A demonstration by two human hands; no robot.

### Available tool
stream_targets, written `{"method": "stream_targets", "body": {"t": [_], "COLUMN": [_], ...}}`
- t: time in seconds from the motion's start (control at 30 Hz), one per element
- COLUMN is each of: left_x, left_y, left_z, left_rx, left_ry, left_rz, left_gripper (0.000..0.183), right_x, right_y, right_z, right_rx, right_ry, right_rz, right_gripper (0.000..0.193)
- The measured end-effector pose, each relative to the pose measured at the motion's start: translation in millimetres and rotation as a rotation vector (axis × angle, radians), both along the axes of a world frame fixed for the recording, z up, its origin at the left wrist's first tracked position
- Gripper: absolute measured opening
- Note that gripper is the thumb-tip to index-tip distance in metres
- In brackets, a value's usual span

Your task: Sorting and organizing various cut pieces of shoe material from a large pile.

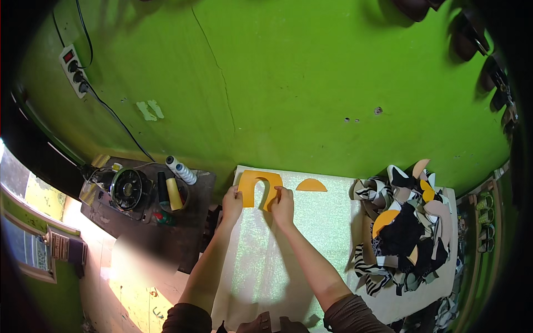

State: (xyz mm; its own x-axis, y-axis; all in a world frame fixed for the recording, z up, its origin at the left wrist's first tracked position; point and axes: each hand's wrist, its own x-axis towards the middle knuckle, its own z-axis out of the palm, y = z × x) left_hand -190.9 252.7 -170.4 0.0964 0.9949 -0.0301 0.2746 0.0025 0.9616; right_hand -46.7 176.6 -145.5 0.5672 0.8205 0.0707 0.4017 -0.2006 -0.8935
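Observation:
Both my hands hold an orange arch-shaped cut-out (248,191) over the far left part of a pale, shimmering sheet (300,244). My left hand (232,204) is closed on the outer edge of its left leg. The right leg is pinched in my right hand (282,206), and this side looks slightly curled. A rounded gap opens between the legs, toward me. To the right of the arch, apart from my fingers, an orange half-round piece (312,186) lies flat on the sheet. Whether the arch is paper, leather or another material I cannot tell.
A heap of fabric scraps (402,230) covers the table's right side. On a dark table (194,222) at left stand a black machine with a round wheel (129,188) and white thread cones (182,170). Behind rises a green wall (300,83) with a power strip (73,71).

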Motion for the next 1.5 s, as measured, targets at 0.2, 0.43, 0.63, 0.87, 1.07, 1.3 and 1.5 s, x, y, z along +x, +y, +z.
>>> {"method": "stream_targets", "body": {"t": [0.2,0.43,0.63,0.87,1.07,1.3,1.5], "left_x": [3,16,80,153,248,286,301], "left_y": [3,-29,-94,-151,-196,-218,-236], "left_z": [0,27,71,121,104,91,154], "left_rx": [0.153,0.46,0.495,0.398,0.186,0.294,0.311], "left_ry": [0.314,0.528,0.202,0.061,0.069,0.202,-0.076], "left_rz": [-0.06,0.039,-0.216,-0.684,-0.825,-0.536,-0.402], "left_gripper": [0.026,0.031,0.025,0.019,0.027,0.025,0.017], "right_x": [5,5,22,118,229,297,344], "right_y": [8,-32,-141,-219,-236,-294,-320], "right_z": [-6,8,78,203,244,271,263], "right_rx": [-0.086,-0.011,0.036,0.166,-0.006,-0.027,0.0], "right_ry": [-0.095,-0.285,-0.148,-0.406,-0.828,-0.758,-0.713], "right_rz": [-0.012,0.068,0.177,0.302,0.318,0.302,0.354], "right_gripper": [0.032,0.03,0.023,0.021,0.019,0.015,0.016]}}
